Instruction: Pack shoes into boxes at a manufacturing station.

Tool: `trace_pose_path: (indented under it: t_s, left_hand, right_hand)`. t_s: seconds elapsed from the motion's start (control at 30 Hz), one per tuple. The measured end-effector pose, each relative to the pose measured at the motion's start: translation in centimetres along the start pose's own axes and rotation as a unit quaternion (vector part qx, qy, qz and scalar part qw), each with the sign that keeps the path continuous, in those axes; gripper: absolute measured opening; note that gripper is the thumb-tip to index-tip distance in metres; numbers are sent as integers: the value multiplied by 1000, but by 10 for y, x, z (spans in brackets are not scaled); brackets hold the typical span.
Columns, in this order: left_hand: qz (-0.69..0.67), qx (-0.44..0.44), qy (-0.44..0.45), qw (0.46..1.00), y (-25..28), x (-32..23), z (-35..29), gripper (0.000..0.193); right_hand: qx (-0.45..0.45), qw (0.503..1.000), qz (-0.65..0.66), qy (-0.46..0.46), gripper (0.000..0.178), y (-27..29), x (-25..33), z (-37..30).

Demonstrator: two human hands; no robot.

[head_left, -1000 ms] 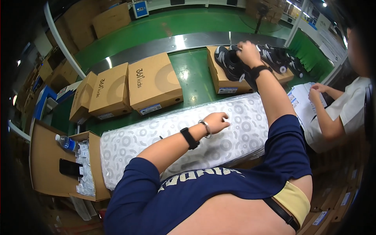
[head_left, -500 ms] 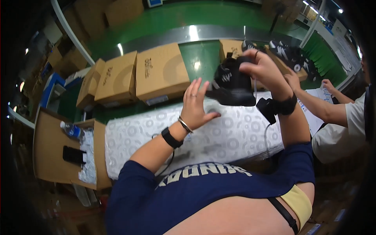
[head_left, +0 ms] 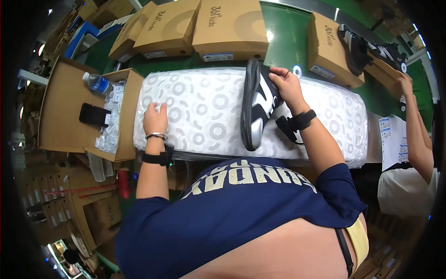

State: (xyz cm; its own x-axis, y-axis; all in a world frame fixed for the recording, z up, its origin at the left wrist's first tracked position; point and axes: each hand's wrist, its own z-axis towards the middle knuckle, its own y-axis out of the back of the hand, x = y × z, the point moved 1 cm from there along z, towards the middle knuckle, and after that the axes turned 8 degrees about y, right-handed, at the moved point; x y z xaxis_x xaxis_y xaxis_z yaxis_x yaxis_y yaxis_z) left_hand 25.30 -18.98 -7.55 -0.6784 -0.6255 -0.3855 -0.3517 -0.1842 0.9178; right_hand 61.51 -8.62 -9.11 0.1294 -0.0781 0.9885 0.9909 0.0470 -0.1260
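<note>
My right hand [head_left: 289,88] grips one end of a black sneaker [head_left: 262,104] with white and silver panels. The sneaker is turned on its side, its dark sole facing left, over the stack of white wrapping paper [head_left: 200,114] printed with grey rings. At the left part of that paper is my left hand [head_left: 155,120], loosely curled with thumb and fingers apart. Nothing shows in it, though some fingertips are hidden. Left of this hand, an open carton [head_left: 127,104] contains many small white packets [head_left: 109,132].
Brown shoe boxes [head_left: 230,28] line the far side. Black sneakers [head_left: 355,51] sit at the far right by another box [head_left: 325,46]. A water bottle [head_left: 96,82] and black phone [head_left: 93,115] lie at the carton. A co-worker's arm [head_left: 413,125] is at the right, near printed sheets [head_left: 392,139].
My left hand has moved left and down to the paper's left part. My right hand has brought the sneaker nearer and turned it sole-left. The view has shifted.
</note>
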Motion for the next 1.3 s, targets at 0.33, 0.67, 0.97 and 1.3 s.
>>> trace_pose_path:
  t_s: [0.33, 0.67, 0.97, 1.3]
  left_hand:
    - [227, -102, 13, 969, -28, 61, -27, 62]
    - [-29, 33, -365, 930, 54, -74, -47, 45]
    - [-66, 271, -661, 697, 66, -210, -103, 52]
    - [446, 381, -590, 555, -109, -310, -160, 82]
  right_hand:
    - [15, 986, -159, 52, 26, 3, -16, -11]
    - [67, 991, -100, 56, 78, -41, 84, -18]
    - [70, 983, 107, -131, 37, 60, 108, -26]
    - [-255, 923, -274, 91, 81, 174, 49, 30]
